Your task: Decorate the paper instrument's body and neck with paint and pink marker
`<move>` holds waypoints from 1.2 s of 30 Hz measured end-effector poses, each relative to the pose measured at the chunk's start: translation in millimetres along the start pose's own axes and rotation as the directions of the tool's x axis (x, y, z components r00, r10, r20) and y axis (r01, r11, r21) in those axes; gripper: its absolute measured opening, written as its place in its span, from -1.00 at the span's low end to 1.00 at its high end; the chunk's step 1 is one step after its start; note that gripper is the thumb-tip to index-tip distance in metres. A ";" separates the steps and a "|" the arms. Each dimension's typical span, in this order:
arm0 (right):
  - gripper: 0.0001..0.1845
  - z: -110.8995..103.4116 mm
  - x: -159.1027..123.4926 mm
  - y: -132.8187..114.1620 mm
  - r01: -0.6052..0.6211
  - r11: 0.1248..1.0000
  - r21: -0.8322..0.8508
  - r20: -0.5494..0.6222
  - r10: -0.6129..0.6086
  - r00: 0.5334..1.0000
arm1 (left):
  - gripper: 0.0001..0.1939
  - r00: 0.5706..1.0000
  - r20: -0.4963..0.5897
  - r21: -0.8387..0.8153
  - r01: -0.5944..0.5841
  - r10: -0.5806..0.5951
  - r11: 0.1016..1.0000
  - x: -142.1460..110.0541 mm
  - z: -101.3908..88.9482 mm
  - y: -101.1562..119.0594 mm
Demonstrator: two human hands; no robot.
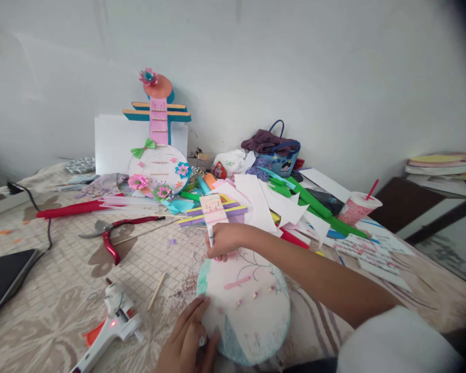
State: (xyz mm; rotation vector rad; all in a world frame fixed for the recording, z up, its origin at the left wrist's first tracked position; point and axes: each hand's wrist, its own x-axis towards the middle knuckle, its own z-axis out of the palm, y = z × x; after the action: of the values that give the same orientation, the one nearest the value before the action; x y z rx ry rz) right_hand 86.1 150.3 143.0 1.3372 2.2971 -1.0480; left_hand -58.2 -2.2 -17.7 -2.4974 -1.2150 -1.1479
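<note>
a white sleeve [398, 342] fills the lower right corner, nearest the camera, and beside it the left hand [186, 331] comes in from the bottom edge, its fingers bent at the near left rim of a round disc [252, 317]. i cannot tell whether that hand grasps the rim or only rests against it; a small pale thing shows between its fingers, too small to make out.

the disc lies on the patterned tablecloth [68, 290] in front of the person, its left edge coloured teal, with thin branch lines, a pink bar and small flower-like bits on its pale face. the right hand [225, 241] reaches over its far edge, fingers closed around a white marker [210, 235] held upright; the lower end of it is hidden by the fingers.

just beyond that hand lies a small pink panel [213, 204] with yellow and purple bars across it. to the left are a glue gun [116, 321] with a red light, a wooden stick [157, 291] and red-handled shears [114, 232]. behind, a decorated piece [159, 122] with paper flowers stands upright near the wall [318, 67]; paper scraps [252, 199] and a cup [358, 208] with a red straw lie farther right.
</note>
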 end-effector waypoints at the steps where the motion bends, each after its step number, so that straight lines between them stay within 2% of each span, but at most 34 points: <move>1: -0.91 0.6 1.2 -0.2 -0.001 1.000 -0.005 0.000 0.001 1.000 | -0.89 1.000 0.001 0.002 -0.001 0.001 1.000 0.2 -0.2 0.3; 7: -0.82 2.8 12.2 -0.2 -0.001 0.998 -0.058 0.023 0.002 1.000 | -0.92 1.000 0.004 0.026 -0.016 0.016 1.000 0.7 -1.7 0.9; 13: -0.49 1.9 15.3 -7.5 0.001 0.992 -0.125 0.043 0.004 0.999 | -0.89 1.000 -0.016 0.030 -0.022 0.022 0.999 0.4 -0.4 0.5; 15: -0.43 1.7 14.3 -10.8 0.007 0.990 -0.144 0.040 -0.002 0.999 | -0.90 1.000 -0.014 0.026 -0.023 0.024 0.999 0.2 -0.1 0.3; 25: -0.55 0.3 16.7 -12.0 -0.021 0.985 -0.172 0.039 0.028 0.999 | -0.90 0.999 -0.022 0.036 -0.029 0.030 0.999 -1.3 -1.4 -0.1; 29: -0.67 0.4 17.9 -11.1 -0.025 0.987 -0.158 0.053 0.033 0.998 | -0.91 0.999 -0.021 0.041 -0.027 0.028 0.999 0.8 -1.9 0.3; 34: -0.54 1.2 19.8 -9.3 -0.018 0.989 -0.147 0.045 0.024 0.999 | -0.90 1.000 -0.004 0.046 -0.025 0.025 0.999 1.9 -2.7 1.0; 36: -0.58 1.1 20.4 -8.2 -0.018 0.989 -0.145 0.047 0.026 0.999 | -0.90 1.000 -0.002 0.044 -0.028 0.028 0.999 1.6 -2.5 1.0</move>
State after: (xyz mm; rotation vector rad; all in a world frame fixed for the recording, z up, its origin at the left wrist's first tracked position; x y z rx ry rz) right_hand 68.3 159.9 134.5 1.2632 2.2696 -0.8787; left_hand -58.3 -2.9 -14.6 -2.4725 -1.1873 -1.1054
